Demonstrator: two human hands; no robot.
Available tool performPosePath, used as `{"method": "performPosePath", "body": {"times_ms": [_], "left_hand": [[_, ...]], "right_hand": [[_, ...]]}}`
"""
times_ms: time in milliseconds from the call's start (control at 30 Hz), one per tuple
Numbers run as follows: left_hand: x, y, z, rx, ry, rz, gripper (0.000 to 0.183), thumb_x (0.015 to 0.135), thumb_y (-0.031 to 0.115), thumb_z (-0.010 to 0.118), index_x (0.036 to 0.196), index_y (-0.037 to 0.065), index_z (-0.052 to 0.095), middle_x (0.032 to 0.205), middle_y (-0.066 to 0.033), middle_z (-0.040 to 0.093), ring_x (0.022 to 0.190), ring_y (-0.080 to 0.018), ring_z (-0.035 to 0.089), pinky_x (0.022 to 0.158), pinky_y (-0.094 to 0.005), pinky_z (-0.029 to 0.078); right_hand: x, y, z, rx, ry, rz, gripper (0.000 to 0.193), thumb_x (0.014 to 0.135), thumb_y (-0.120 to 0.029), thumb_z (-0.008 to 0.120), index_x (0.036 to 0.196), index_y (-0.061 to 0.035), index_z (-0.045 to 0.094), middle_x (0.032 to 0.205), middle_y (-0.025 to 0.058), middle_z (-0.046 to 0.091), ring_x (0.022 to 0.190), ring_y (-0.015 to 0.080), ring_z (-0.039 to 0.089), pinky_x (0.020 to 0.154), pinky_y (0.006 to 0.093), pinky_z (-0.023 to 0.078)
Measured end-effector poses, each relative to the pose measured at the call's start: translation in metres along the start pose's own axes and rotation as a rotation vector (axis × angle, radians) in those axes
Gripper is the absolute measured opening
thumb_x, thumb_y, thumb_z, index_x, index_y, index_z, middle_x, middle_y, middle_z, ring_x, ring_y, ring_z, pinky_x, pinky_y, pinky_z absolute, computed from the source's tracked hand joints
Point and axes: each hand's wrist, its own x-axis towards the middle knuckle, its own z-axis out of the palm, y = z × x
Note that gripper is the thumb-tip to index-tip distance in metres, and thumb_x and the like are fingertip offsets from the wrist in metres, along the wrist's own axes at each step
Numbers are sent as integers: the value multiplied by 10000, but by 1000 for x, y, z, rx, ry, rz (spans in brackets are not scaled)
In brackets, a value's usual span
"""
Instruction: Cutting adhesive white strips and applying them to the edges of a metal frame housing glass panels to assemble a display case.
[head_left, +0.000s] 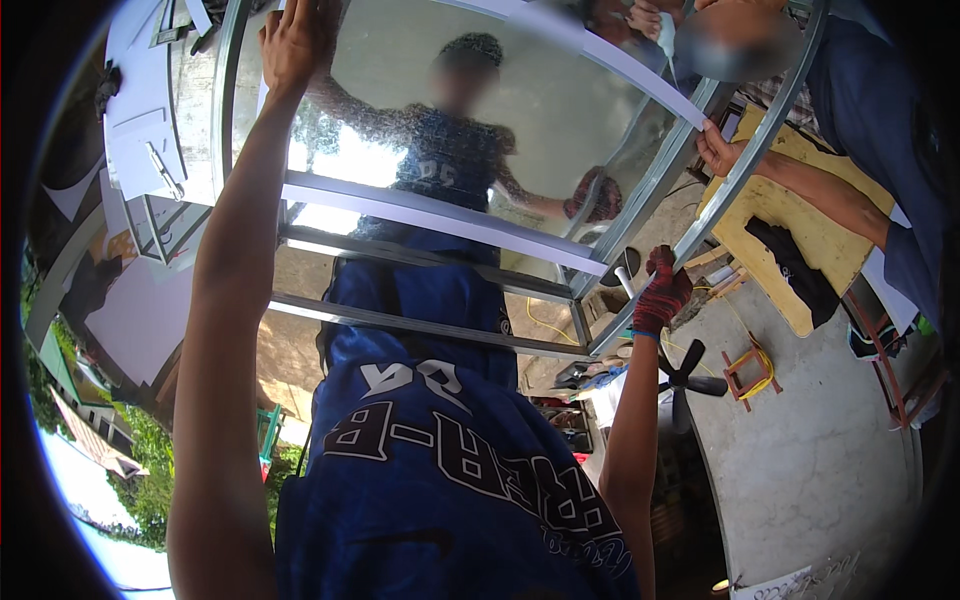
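Note:
A reflective sheet [400,140], like glass or a mirror, sits in a grey metal frame [430,250] before me and mirrors a person. One white strip [440,222] crosses the sheet's near part; another white strip [640,75] runs along its far side. My bare left hand [290,50] lies against the sheet's left part, fingers stretched toward the top of the view. At the frame's near right corner, my right hand [662,292], in a red and black knit glove, is closed round the metal rail. Its inner fingers are partly hidden.
At the right, a co-worker's hand [718,148] touches the far strip's end. A yellow board [810,220] with a black cloth [790,270] lies beyond the frame. A black fan [682,382] and a small wooden stool [748,372] stand on concrete. White sheets [140,310] lie left.

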Motion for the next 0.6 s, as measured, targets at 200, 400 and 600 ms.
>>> {"method": "performPosePath", "body": {"times_ms": [200,400,600], "left_hand": [[0,5,3,67,168,96,442,867,386,555,1271,225,478,1289,11,551,1034,-316,586,880,-464,440],[4,6,2,68,98,57,479,884,439,539,1302,216,464,1336,-22,516,1136,-334,532,941,-479,405],[6,7,0,135,158,84,460,891,410,542,1270,151,518,1280,-45,565,1026,-312,580,875,-450,437]], "right_hand": [[3,5,-6,-253,-10,-48,344,822,-315,693,893,21,674,762,69,641,660,131,564,626,314,460],[2,11,-2,-317,79,-176,259,816,-271,691,754,-22,652,665,6,591,589,102,502,569,286,394],[-9,-9,6,-417,83,-99,406,784,-386,703,817,17,660,700,125,614,627,239,546,642,374,424]]}}
